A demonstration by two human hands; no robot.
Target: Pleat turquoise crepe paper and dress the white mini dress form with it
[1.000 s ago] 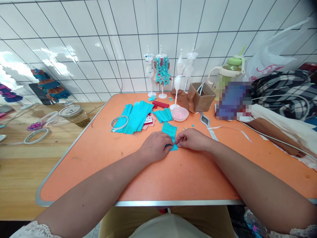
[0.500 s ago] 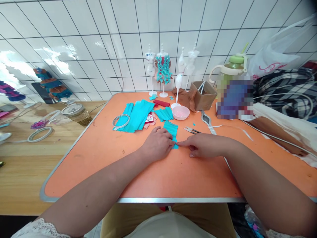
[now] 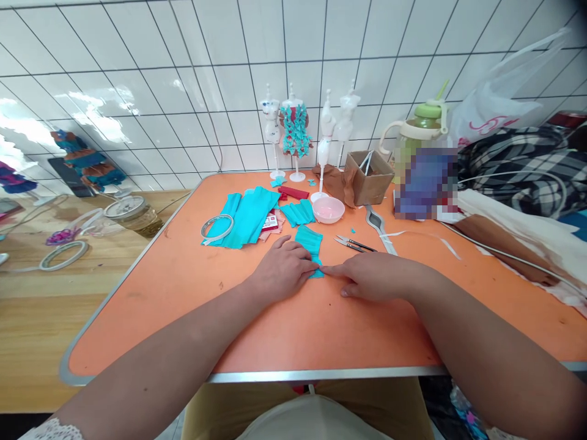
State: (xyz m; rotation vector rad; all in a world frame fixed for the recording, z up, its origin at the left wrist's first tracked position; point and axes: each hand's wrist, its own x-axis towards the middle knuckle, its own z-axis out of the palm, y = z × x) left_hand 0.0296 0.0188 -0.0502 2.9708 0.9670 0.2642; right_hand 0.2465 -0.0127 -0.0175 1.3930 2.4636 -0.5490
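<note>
While left grip point(image 3: 283, 269) presses blue strip point(image 3: 309, 240) to worktop point(image 3: 298, 336), can't tell if pinching, right grip point(image 3: 372, 276) is empty, index and thumb apart, index at strip's near end; snips point(image 3: 354, 244) just beyond right grip.

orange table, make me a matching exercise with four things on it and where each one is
Column one
1. small crinkled turquoise strip
2. black-and-silver metal snips
3. round pink bowl
4. open brown cardboard box

Column two
A. in front of the base of a slim white mannequin
B. touched by the left hand and right hand
C. to the right of a crumpled brown sheet
D. just beyond the right hand

Pairs: 1-B, 2-D, 3-A, 4-C
</note>
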